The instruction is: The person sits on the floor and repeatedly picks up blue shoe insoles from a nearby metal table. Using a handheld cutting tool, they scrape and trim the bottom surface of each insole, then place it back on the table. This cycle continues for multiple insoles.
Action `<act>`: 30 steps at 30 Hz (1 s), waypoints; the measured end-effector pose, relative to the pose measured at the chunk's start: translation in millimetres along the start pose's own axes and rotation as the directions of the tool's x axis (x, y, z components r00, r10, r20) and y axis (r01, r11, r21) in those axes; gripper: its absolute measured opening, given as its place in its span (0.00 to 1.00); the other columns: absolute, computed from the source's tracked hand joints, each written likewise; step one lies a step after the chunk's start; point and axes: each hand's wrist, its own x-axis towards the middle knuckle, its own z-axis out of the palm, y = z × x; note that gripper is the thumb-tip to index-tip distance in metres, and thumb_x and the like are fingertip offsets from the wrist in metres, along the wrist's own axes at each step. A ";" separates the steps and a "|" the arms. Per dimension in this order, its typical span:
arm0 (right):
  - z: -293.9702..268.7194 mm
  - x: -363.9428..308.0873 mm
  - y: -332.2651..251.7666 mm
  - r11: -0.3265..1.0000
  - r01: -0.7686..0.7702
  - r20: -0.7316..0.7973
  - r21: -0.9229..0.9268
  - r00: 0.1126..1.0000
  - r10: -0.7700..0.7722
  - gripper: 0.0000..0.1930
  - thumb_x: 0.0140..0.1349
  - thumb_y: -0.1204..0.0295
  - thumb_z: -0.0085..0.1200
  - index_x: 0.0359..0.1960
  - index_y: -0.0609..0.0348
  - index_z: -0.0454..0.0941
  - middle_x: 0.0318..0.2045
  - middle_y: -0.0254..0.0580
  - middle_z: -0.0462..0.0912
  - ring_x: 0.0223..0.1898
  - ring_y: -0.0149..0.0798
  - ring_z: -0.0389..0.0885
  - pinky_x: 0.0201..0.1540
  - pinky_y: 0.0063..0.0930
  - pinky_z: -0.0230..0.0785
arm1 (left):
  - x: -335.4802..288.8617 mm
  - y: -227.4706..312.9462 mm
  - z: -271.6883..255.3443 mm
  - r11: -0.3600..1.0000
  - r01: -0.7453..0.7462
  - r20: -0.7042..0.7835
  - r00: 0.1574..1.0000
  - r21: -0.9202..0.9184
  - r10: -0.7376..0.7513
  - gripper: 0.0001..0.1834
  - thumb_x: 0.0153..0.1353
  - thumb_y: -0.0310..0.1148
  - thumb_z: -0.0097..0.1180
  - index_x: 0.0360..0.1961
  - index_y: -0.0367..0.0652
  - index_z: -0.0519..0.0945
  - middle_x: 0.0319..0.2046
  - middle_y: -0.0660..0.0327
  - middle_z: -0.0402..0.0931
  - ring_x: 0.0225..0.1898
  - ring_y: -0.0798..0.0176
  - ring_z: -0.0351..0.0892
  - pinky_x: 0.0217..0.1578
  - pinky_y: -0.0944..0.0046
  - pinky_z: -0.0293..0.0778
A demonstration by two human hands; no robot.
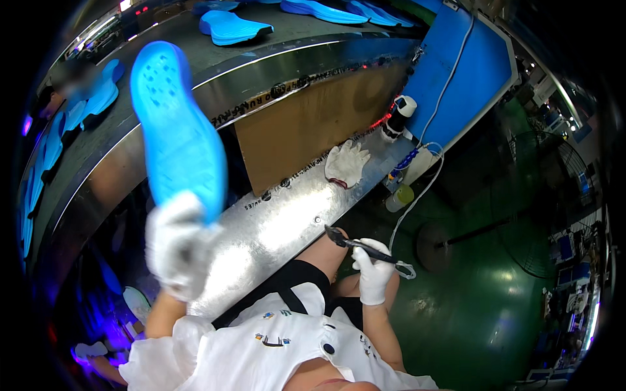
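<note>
My left hand, in a white glove and smeared by motion, grips the heel end of a bright blue shoe sole. The sole is raised in front of the conveyor, its long face toward me and small dimples near the top. Over my lap, my right hand, also gloved in white, is closed round the black handle of a brush. The brush's dark head points left, toward the metal ledge, and stays apart from the sole. A pale loop hangs by its rear end.
Several blue soles lie on the curved dark conveyor. A loose white glove rests on the metal ledge beside a cardboard sheet. Right are a blue panel, a white cable and a yellowish container. Another person's hand shows lower left.
</note>
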 end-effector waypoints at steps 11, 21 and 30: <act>22.5 18.5 32.4 0.986 -0.124 0.023 -0.107 0.992 0.127 0.09 0.61 0.75 0.60 0.41 0.64 0.79 0.26 0.31 0.78 0.21 0.22 0.72 0.24 0.16 0.64 | -188.4 -9.3 123.3 0.772 0.579 0.503 0.765 -0.264 -0.402 0.15 0.50 0.31 0.69 0.38 0.42 0.78 0.60 0.41 0.66 0.63 0.42 0.64 0.62 0.49 0.62; 110.5 46.7 54.2 0.573 0.403 0.408 -0.714 0.904 -0.128 0.09 0.55 0.64 0.60 0.31 0.54 0.83 0.27 0.47 0.84 0.32 0.51 0.83 0.38 0.42 0.76 | -171.2 -49.2 192.5 -0.957 0.284 0.840 0.533 -0.061 0.105 0.43 0.65 0.72 0.27 0.61 0.48 0.71 0.51 0.52 0.76 0.49 0.51 0.77 0.46 0.49 0.75; 82.7 35.8 -17.9 0.550 0.596 0.466 -0.585 0.802 -0.374 0.08 0.53 0.75 0.64 0.35 0.59 0.82 0.31 0.45 0.83 0.30 0.46 0.81 0.35 0.32 0.75 | -129.3 -5.6 172.6 -0.917 0.333 0.937 0.334 -0.219 -0.103 0.40 0.67 0.67 0.31 0.58 0.41 0.72 0.51 0.50 0.77 0.49 0.49 0.78 0.49 0.51 0.77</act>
